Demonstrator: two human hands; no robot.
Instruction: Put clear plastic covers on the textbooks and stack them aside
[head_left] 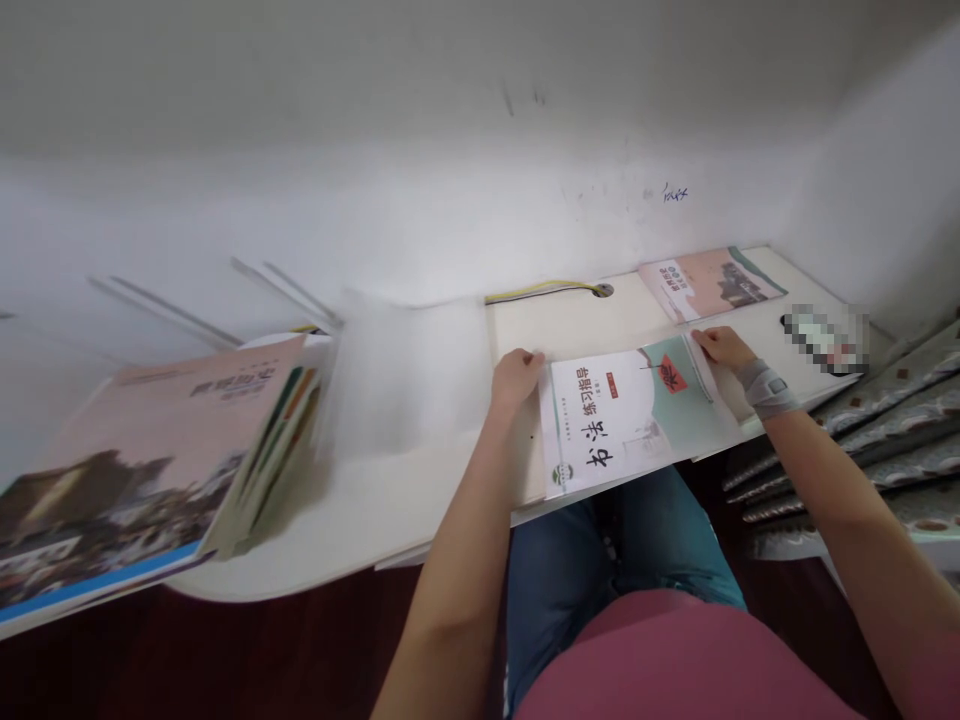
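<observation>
A calligraphy workbook (622,415) with a white and pale green cover lies turned sideways near the desk's front edge. Clear plastic film (724,415) shows past its right side, like a see-through book cover. My left hand (517,378) is closed at the workbook's far left corner, thumb on the edge. At the far right corner, my right hand (721,348) pinches the edge of the workbook and film. A wristband is on my right wrist. Left of the workbook lies a stack of translucent plastic sheets (412,370).
A pile of textbooks (150,440) stands on the left end of the white desk (360,530). Behind my right hand lies a pink history book (712,283). Farther right is a blurred-out object (825,340). A yellow cable (547,287) enters a hole by the wall. Patterned fabric (892,430) hangs at right.
</observation>
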